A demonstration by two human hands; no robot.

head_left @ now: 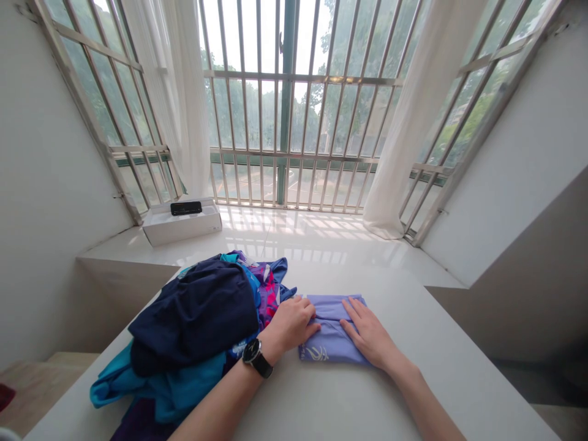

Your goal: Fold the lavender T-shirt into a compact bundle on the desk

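A lavender garment lies folded into a small rectangle on the white tabletop, with a pale printed mark near its lower left corner. My right hand rests flat on its right half, fingers stretched and apart. At the left edge my left hand, with a black watch on the wrist, has its fingers curled and its thumb over the cloth; the fingertips are partly hidden. Just left of that hand is a loose heap of clothes: a dark navy garment on top, a teal one below, and a pink and purple patterned one behind.
The white table meets a glossy window sill. On the sill's left stands a white box with a black device on it. White curtains hang before a barred window.
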